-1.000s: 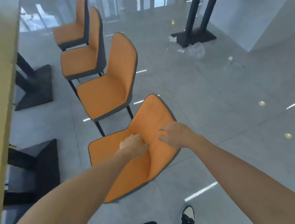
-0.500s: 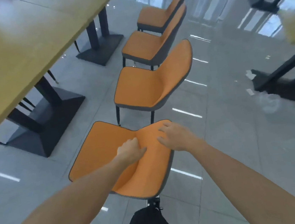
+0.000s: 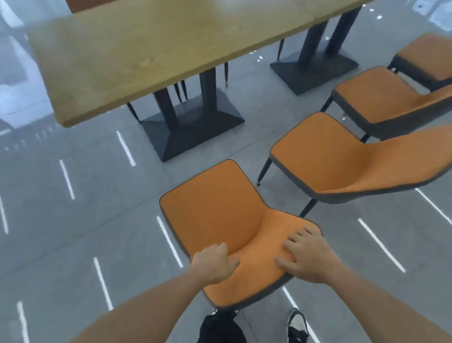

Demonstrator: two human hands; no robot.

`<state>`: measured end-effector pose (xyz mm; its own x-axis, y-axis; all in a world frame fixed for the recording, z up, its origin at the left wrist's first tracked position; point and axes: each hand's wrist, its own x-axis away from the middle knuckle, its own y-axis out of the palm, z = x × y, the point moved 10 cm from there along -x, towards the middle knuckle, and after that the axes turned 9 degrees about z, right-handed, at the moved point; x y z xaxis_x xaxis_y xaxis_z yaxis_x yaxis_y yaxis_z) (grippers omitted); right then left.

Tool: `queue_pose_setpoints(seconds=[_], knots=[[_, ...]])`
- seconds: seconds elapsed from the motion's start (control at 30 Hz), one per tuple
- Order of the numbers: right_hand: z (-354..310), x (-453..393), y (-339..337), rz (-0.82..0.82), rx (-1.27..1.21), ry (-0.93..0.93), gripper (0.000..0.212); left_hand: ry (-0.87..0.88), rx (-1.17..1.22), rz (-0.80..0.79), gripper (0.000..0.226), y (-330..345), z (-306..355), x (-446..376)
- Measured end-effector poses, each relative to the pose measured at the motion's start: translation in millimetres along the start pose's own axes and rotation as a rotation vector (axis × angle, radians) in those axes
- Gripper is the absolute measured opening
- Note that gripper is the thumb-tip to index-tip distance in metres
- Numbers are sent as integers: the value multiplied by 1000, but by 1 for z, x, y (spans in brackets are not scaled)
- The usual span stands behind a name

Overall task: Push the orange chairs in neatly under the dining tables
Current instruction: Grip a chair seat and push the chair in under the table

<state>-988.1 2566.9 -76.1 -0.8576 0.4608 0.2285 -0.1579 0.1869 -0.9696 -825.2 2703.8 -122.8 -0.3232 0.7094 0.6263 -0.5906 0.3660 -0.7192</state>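
An orange chair (image 3: 218,212) with a grey edge stands right in front of me, its seat facing the wooden dining table (image 3: 174,40). My left hand (image 3: 215,264) grips the left side of its backrest, and my right hand (image 3: 305,255) holds the top right of the backrest with fingers over the edge. The chair sits on the floor short of the table, a gap of tile between seat and table base. A second orange chair (image 3: 360,163) stands to the right, then a third (image 3: 389,100) and a fourth (image 3: 438,56) beyond it.
The table rests on two black pedestal bases (image 3: 194,129) (image 3: 315,72). Thin dark chair legs show under the table's far side. Glossy grey tile floor with bright light streaks lies left and right. My legs and one shoe (image 3: 297,333) are at the bottom.
The view has swung round so the table now lies straight ahead. The held chair has turned with my hands to face the table; both hands keep hold of its backrest.
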Motion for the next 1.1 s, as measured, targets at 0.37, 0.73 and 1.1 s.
queue_pose_setpoints(seconds=[0.37,0.73,1.1], knots=[[-2,-11,-2,252,-79,-129,45,-433,351,546,49,41,21,80],[6,-134,-46,417,-70,-158,45,-387,322,764,45,-63,-15,-6],[-7,-309,-103,531,-92,-159,42,-361,287,854,50,-199,-90,-123]])
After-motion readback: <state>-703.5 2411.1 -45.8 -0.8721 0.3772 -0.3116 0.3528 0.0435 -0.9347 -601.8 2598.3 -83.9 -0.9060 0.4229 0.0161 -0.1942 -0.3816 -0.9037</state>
